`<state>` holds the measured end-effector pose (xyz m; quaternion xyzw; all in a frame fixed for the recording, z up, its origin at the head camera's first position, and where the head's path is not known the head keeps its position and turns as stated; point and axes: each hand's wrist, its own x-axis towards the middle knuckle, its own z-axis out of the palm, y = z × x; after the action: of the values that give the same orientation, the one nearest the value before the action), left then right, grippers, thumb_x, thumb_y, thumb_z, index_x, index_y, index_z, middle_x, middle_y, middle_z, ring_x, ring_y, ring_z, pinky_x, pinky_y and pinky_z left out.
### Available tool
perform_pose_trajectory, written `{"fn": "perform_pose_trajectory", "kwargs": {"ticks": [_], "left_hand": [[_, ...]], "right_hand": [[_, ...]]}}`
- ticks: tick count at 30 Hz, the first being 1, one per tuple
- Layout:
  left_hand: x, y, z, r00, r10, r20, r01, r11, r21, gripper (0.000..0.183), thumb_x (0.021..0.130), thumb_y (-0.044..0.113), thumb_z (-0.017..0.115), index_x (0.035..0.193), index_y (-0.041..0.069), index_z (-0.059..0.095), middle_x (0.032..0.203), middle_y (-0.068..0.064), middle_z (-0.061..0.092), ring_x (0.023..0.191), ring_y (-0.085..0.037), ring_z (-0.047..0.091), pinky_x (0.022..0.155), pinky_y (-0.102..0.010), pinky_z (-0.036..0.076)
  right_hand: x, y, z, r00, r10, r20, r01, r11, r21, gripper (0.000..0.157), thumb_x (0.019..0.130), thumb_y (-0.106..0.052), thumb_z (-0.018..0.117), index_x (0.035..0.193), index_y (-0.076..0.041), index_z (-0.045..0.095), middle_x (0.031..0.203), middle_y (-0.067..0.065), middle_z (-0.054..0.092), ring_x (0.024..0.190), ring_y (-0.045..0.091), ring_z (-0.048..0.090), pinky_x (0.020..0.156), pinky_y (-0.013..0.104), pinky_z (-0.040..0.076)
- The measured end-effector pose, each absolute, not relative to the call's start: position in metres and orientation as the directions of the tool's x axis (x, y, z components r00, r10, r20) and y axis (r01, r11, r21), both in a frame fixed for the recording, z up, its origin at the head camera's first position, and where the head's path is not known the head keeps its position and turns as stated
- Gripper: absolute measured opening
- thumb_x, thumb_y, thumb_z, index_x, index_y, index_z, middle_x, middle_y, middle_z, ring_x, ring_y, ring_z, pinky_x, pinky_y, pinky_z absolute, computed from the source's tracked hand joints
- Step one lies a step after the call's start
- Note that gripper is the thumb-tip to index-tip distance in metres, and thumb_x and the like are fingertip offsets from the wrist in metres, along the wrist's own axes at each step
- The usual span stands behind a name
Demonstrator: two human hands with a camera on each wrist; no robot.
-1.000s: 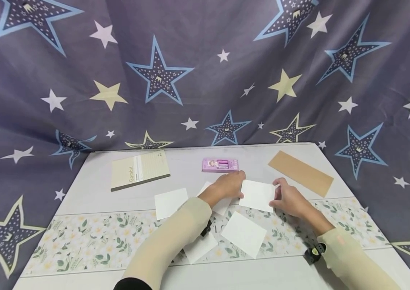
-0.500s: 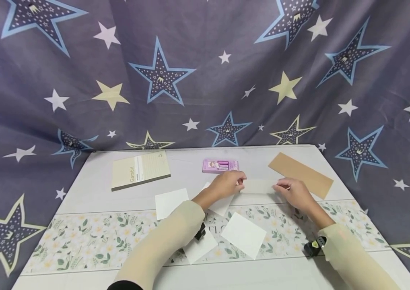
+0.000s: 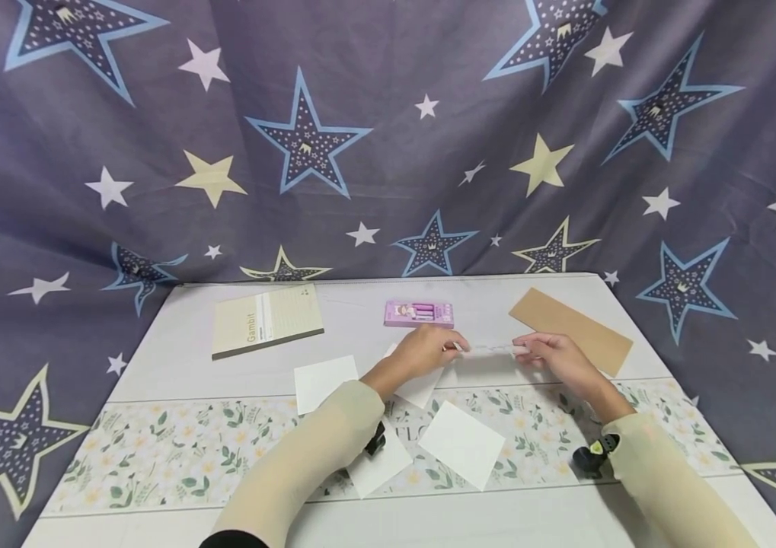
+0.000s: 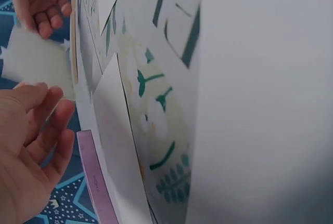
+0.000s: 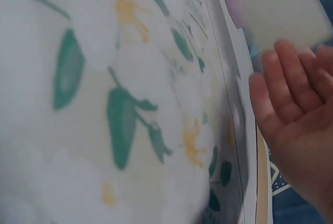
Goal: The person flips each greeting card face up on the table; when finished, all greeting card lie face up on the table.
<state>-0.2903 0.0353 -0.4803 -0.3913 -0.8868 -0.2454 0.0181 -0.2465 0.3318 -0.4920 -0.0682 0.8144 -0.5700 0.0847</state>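
Observation:
Between my two hands a white paper square (image 4: 39, 60) is held up off the table, seen almost edge-on in the head view. My left hand (image 3: 425, 352) pinches one edge of it; my right hand (image 3: 559, 364) pinches the opposite edge. In the right wrist view the paper square (image 5: 283, 11) rises beyond the fingertips, blurred. Several more white squares lie on the table: one to the left (image 3: 322, 380), one in front (image 3: 463, 445), one partly hidden under the left hand and one partly under the left forearm.
A purple box (image 3: 418, 313) lies just behind the left hand. At the back left is a notebook marked Gambit (image 3: 267, 320); a brown cardboard strip (image 3: 569, 327) lies behind the right hand. A star-patterned curtain (image 3: 360, 137) hangs behind the table.
Both hands have lifted the paper square from the table and tipped it from facing the head camera to nearly edge-on. The other squares have stayed where they were.

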Motion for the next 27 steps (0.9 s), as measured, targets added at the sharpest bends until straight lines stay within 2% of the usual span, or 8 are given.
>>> {"fn": "perform_pose_trajectory", "kwargs": {"ticks": [3, 7, 10, 12, 18, 27], "left_hand": [[-0.29, 0.035, -0.481, -0.709, 0.678, 0.194, 0.676, 0.575, 0.461, 0.016, 0.097, 0.019, 0.07, 0.11, 0.021, 0.08, 0.112, 0.006, 0.078, 0.105, -0.012, 0.073, 0.094, -0.023, 0.055], [-0.29, 0.037, -0.481, -0.717, 0.68, 0.154, 0.653, 0.578, 0.489, 0.02, 0.097, 0.02, 0.07, 0.116, 0.019, 0.078, 0.114, 0.004, 0.078, 0.108, -0.013, 0.073, 0.096, -0.024, 0.054], [-0.291, 0.039, -0.481, -0.715, 0.688, 0.127, 0.652, 0.59, 0.477, 0.026, 0.095, 0.02, 0.072, 0.121, 0.018, 0.076, 0.111, 0.003, 0.079, 0.102, -0.012, 0.073, 0.093, -0.024, 0.055], [-0.291, 0.04, -0.482, -0.718, 0.689, 0.102, 0.65, 0.611, 0.452, 0.03, 0.094, 0.022, 0.074, 0.124, 0.019, 0.074, 0.106, 0.004, 0.079, 0.096, -0.009, 0.073, 0.088, -0.021, 0.055], [-0.29, 0.048, -0.482, -0.749, 0.663, -0.005, 0.615, 0.697, 0.368, 0.046, 0.092, 0.032, 0.076, 0.136, 0.027, 0.067, 0.095, 0.01, 0.075, 0.082, -0.004, 0.064, 0.074, -0.02, 0.052], [-0.288, 0.055, -0.485, -0.774, 0.628, -0.086, 0.582, 0.758, 0.295, 0.05, 0.091, 0.037, 0.076, 0.14, 0.029, 0.063, 0.085, 0.011, 0.069, 0.082, -0.007, 0.06, 0.075, -0.025, 0.052]], "right_hand": [[-0.246, 0.332, -0.49, -0.981, -0.181, -0.073, -0.004, 0.393, -0.92, 0.039, 0.106, -0.022, 0.055, 0.125, 0.012, 0.063, 0.104, -0.006, 0.071, 0.088, 0.001, 0.067, 0.082, 0.022, 0.057], [-0.248, 0.329, -0.492, -0.982, -0.18, -0.05, -0.051, 0.514, -0.856, 0.034, 0.099, -0.018, 0.067, 0.127, 0.002, 0.065, 0.099, 0.007, 0.071, 0.078, 0.007, 0.065, 0.068, 0.022, 0.054], [-0.252, 0.327, -0.496, -0.98, -0.196, -0.036, -0.083, 0.565, -0.821, 0.043, 0.096, -0.015, 0.07, 0.136, -0.003, 0.06, 0.095, 0.012, 0.07, 0.073, 0.01, 0.062, 0.061, 0.023, 0.05], [-0.254, 0.325, -0.498, -0.981, -0.19, -0.028, -0.093, 0.599, -0.795, 0.049, 0.095, -0.014, 0.071, 0.141, -0.006, 0.057, 0.094, 0.01, 0.07, 0.073, 0.011, 0.061, 0.06, 0.023, 0.049], [-0.259, 0.323, -0.499, -0.98, -0.198, -0.005, -0.137, 0.695, -0.706, 0.06, 0.091, -0.011, 0.073, 0.147, -0.005, 0.052, 0.092, 0.004, 0.071, 0.08, 0.012, 0.062, 0.075, 0.023, 0.05], [-0.259, 0.321, -0.501, -0.967, -0.248, -0.051, -0.161, 0.757, -0.634, 0.06, 0.092, -0.013, 0.072, 0.148, -0.005, 0.051, 0.089, 0.003, 0.069, 0.075, 0.014, 0.058, 0.063, 0.023, 0.048]]}}
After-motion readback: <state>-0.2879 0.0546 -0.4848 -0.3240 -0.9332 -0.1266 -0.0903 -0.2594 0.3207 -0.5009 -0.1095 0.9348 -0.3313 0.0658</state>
